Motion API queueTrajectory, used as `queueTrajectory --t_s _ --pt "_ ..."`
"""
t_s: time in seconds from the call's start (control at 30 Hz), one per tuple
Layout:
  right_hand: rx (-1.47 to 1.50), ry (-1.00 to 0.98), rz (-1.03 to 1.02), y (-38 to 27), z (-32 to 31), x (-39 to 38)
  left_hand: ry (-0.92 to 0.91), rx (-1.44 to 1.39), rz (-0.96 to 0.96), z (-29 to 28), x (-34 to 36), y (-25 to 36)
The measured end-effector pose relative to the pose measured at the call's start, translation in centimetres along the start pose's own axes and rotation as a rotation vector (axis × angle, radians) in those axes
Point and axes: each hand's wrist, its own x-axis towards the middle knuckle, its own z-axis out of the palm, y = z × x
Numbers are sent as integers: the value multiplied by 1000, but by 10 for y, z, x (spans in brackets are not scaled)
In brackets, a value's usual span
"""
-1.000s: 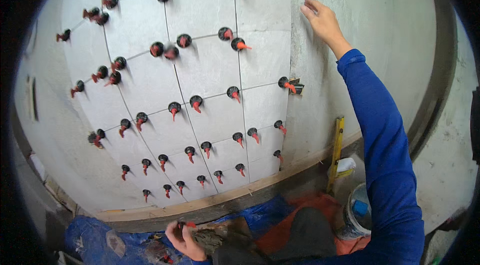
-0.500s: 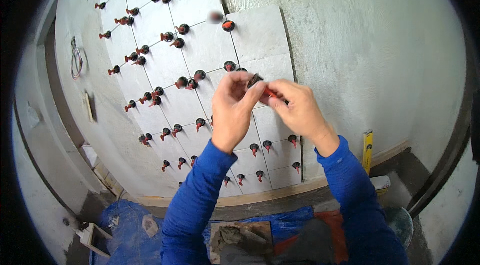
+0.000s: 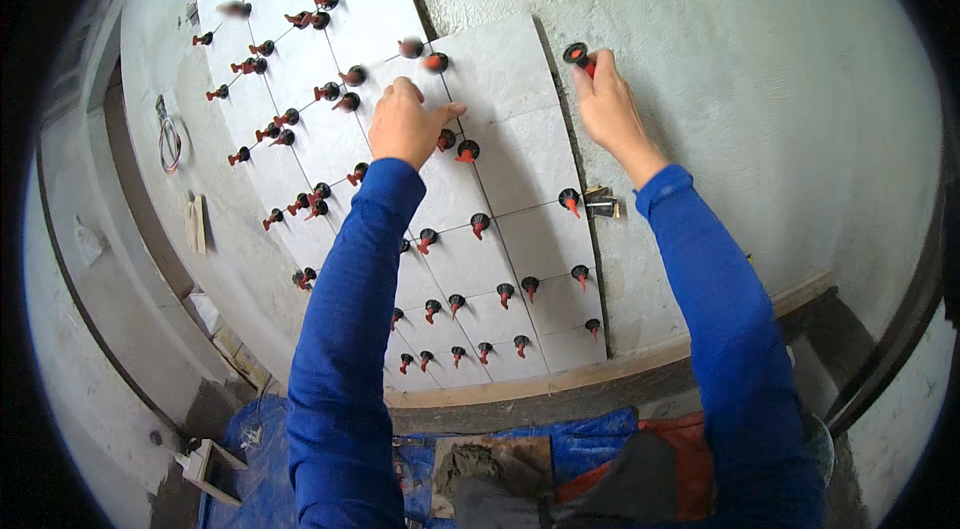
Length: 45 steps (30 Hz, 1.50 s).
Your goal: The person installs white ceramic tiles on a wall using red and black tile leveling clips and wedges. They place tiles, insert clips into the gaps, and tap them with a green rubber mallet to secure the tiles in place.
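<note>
Wall: grey, rough-plastered wall (image 3: 720, 79), bare on the right and partly covered by tiling at centre and left.
Tiling: pale grey rectangular tiles (image 3: 515, 79) stood in columns, the rightmost column topping out lower than its neighbour.
Joint clips: black round clips with red handles (image 3: 569, 201) sat along the joints; several higher up appeared blurred.
Right hand: the right hand (image 3: 612, 114) was raised before bare plaster, just right of the tiled edge, its fingers clamped on a loose black round disc with a red handle (image 3: 576, 55).
Left hand: the left hand (image 3: 403, 124) was in front of the tiles, thumb and fingers apart, the thumb pointing right, near a joint clip; contact with the tile could not be determined.
Sleeves: blue on both forearms.
Wall fitting: a small dark fitting (image 3: 604, 203) lay just beside the tiled edge, below the right hand.
Left wall area: a loop of thin cable (image 3: 171, 141) hung above a pale wooden piece (image 3: 195, 222).
Base: a pale wooden batten (image 3: 560, 382) ran beneath the lowest tiles.
Floor: a blue plastic sheet (image 3: 600, 437) lay below, bearing a flat board (image 3: 443, 504) with grey mortar (image 3: 470, 459) on it.
</note>
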Motion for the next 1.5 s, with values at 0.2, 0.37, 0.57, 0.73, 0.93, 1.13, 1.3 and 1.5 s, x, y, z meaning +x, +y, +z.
queueTrajectory --t_s 0.2,0.37,0.57,0.73,0.93,1.13,1.3,1.5 --pt "-16 -22 39 1 19 21 -77 18 28 18 16 -10" --pt "26 -65 38 4 21 27 210 -290 22 36 16 -12" --pt "-11 -79 26 12 37 27 300 -133 29 40 28 -7" --pt "59 -103 80 15 41 25 318 -64 -5 40 33 0" --pt "-10 205 -305 -16 45 17 386 -170 22 53 39 -6" --pt "80 110 -784 -91 85 44 447 -421 157 64 35 -29" --pt "-214 15 -867 -106 103 57 417 -474 110 67 37 -33" --pt "-298 15 -983 -107 104 65 387 -414 30 63 36 -29"
